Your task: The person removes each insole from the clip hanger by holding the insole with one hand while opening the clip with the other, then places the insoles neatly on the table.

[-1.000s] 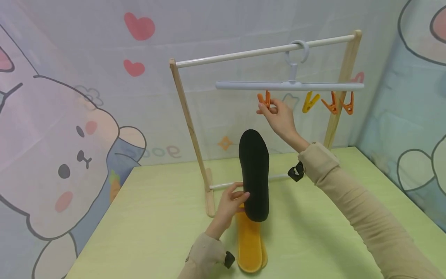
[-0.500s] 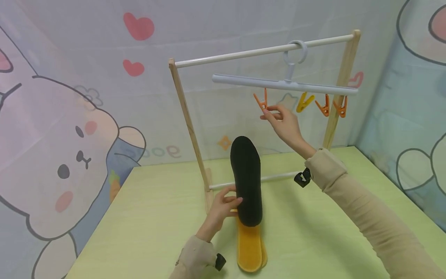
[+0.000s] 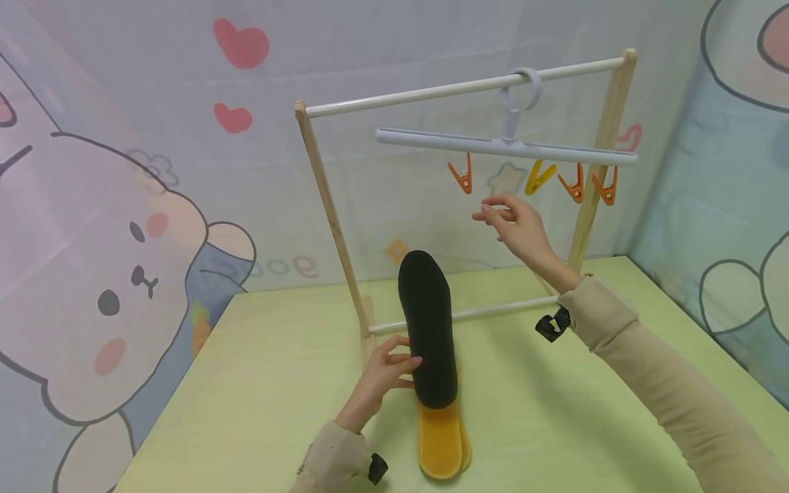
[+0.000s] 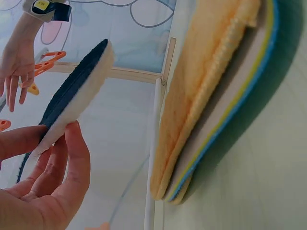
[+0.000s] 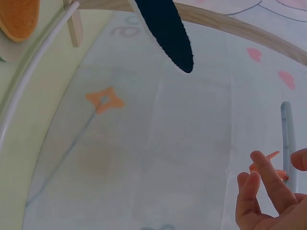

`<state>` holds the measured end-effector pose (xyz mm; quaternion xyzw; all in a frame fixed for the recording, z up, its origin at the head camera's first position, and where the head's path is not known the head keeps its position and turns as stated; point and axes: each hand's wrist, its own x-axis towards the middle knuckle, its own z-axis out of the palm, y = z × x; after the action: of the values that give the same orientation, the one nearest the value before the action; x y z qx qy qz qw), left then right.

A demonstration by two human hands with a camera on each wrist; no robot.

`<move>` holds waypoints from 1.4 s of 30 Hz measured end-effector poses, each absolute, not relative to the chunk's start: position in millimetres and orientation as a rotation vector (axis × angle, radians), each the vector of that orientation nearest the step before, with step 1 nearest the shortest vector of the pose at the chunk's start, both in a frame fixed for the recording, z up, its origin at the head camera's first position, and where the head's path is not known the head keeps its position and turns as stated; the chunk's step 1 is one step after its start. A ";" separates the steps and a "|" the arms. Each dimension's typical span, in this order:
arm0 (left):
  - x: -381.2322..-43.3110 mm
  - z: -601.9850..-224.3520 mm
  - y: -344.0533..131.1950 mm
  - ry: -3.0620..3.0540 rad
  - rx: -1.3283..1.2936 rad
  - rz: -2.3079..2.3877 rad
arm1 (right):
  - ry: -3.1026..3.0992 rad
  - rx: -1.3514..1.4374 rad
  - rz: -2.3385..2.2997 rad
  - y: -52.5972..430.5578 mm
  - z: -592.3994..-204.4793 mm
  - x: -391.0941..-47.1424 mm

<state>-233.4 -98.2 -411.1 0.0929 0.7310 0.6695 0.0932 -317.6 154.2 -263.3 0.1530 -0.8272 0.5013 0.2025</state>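
Observation:
My left hand [image 3: 382,373] pinches a black insole [image 3: 428,329] by its left edge, thumb in front. The insole stands upright above the table, and its pale underside shows in the left wrist view. My right hand [image 3: 520,229] holds nothing, its fingers loosely bent, just below and right of an orange clip [image 3: 464,179]. That clip is on the left part of a pale grey hanger [image 3: 453,142]. A yellow clip [image 3: 537,179] and two more orange clips hang farther right. Under the black insole, yellow fuzzy insoles [image 3: 440,445] lie stacked on the table, partly hidden by it.
The hanger hooks over the white top rod [image 3: 425,99] of a rack with wooden side posts [image 3: 329,212]. A lower white rod [image 3: 493,311] runs near the table [image 3: 277,411]. A printed cloth backdrop [image 3: 154,61] stands behind and at both sides.
My right hand has let go of the left orange clip and moved down and right. My left hand has brought the black insole left and slightly down. The hanger has tilted a little, right end lower.

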 end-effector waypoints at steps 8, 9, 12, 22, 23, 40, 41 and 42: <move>-225.4 -411.1 -110.8 2.085 0.297 1.990 | -2.355 0.470 1.458 161.2 -270.2 -303.9; -224.5 -411.4 -111.7 2.078 0.298 1.985 | -2.361 0.474 1.462 162.6 -271.1 -301.5; -222.8 -412.0 -113.8 2.060 0.298 1.972 | -2.361 0.492 1.469 167.3 -273.8 -296.3; -214.9 -414.8 -122.1 2.040 0.314 1.930 | -2.325 0.594 1.538 185.9 -286.9 -283.0; -213.3 -415.0 -122.9 2.038 0.311 1.926 | -2.329 0.604 1.544 187.2 -288.2 -281.0; -207.0 -429.3 -122.7 2.004 0.271 1.835 | -2.394 0.631 1.607 188.4 -306.8 -249.0; -206.6 -430.7 -121.8 2.002 0.268 1.824 | -2.394 0.631 1.609 188.4 -308.2 -248.2; -206.1 -432.0 -120.9 2.001 0.263 1.814 | -2.396 0.633 1.607 188.2 -309.8 -247.7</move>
<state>-206.1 -120.9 -432.0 0.0946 0.7206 0.6532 0.2125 -247.7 188.2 -309.8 0.2134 -0.8075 0.5418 0.0938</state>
